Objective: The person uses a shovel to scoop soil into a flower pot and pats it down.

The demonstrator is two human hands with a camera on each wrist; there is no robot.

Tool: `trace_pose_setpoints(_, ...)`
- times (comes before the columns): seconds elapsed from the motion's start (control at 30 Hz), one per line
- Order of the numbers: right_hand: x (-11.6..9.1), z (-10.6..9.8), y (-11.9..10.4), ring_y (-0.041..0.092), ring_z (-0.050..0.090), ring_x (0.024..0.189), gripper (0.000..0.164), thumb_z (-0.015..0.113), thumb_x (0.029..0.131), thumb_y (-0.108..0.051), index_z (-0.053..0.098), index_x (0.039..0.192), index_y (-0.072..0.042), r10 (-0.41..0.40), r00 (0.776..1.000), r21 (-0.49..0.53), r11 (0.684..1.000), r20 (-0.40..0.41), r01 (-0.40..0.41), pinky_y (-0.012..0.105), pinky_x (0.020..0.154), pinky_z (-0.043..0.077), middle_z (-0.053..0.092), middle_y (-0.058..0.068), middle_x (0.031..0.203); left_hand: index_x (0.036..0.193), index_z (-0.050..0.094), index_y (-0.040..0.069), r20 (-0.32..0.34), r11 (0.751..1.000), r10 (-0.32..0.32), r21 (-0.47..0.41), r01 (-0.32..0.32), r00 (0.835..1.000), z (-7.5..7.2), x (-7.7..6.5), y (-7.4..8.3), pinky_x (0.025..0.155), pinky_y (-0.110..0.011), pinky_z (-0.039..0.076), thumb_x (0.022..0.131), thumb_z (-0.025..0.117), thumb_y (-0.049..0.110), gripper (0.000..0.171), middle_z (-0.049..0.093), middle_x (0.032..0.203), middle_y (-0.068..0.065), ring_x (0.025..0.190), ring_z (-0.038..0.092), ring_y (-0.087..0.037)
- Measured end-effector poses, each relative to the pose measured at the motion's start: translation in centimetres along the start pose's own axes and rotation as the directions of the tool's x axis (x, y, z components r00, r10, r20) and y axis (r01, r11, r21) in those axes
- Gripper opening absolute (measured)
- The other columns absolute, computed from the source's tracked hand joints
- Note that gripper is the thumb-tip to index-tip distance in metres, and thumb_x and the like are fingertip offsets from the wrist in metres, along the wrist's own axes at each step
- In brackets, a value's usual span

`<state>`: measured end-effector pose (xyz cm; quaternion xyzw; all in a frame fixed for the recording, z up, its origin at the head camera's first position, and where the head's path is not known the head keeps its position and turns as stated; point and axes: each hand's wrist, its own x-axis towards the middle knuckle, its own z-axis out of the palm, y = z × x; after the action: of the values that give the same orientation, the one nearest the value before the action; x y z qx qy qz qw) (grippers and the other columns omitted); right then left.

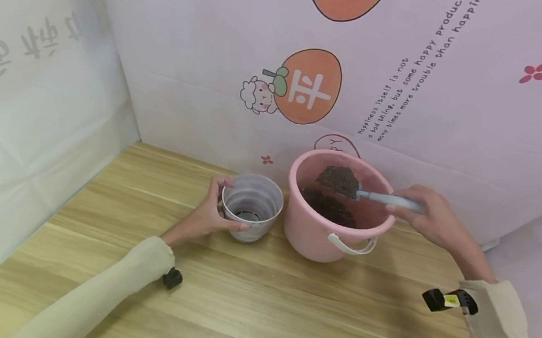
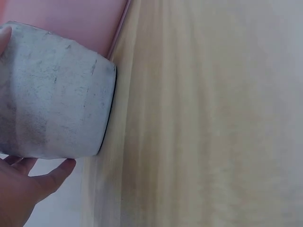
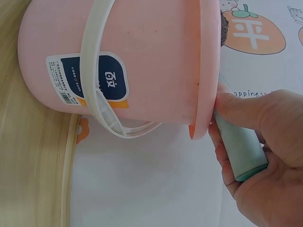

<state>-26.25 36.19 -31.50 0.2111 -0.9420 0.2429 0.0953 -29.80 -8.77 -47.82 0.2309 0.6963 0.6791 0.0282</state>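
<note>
My right hand [image 1: 424, 212] grips the pale blue-green handle of a trowel [image 1: 392, 200], its blade heaped with dark soil [image 1: 340, 180] over the mouth of a pink bucket [image 1: 313, 239]. More soil [image 1: 328, 207] lies inside the bucket. To the left, a greyish-white flowerpot [image 1: 248, 230] stands upright on the table, with a dark patch at its bottom. My left hand [image 1: 209, 212] holds this pot round its side, thumb at the near rim and fingers at the far left. In the right wrist view the trowel handle [image 3: 241, 151] sits in my curled fingers beside the bucket's rim.
The wooden table [image 1: 250, 306] runs back to a printed cloth wall [image 1: 202, 65], with another cloth side [image 1: 0, 152] on the left. A white bail handle [image 1: 350, 250] hangs down the bucket's front. Pot and bucket stand close side by side.
</note>
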Motion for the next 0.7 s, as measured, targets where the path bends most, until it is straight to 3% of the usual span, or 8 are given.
trace_pose_setpoints(0.3,-0.1,0.0,0.0,0.012,0.052,0.079,0.025,0.08,0.092,-0.009,0.078,0.115,0.0,0.007,1.0,-0.001,1.0,0.001,-0.007,0.027,0.07,0.044,0.065,0.004,0.09,0.134,0.026,0.011,0.048,0.997,-0.014,0.074,0.01,0.999,0.4,-2.0,0.4,0.117,-0.062,0.037,0.073,0.097,0.015,0.093,0.038,0.149,-0.025,0.137,0.046,-0.046)
trace_pose_setpoints(0.7,-0.2,0.0,-0.1,0.013,0.05,0.08,0.026,0.08,0.092,-0.01,0.078,0.115,0.0,0.02,1.0,-0.001,1.0,0.0,-0.02,0.027,0.07,0.042,0.065,0.004,0.091,0.161,0.019,0.019,0.102,0.993,0.003,0.12,-0.015,0.995,1.3,-3.9,1.3,0.122,-0.062,0.029,0.07,0.1,0.022,0.121,0.04,0.156,-0.016,0.143,0.043,-0.039)
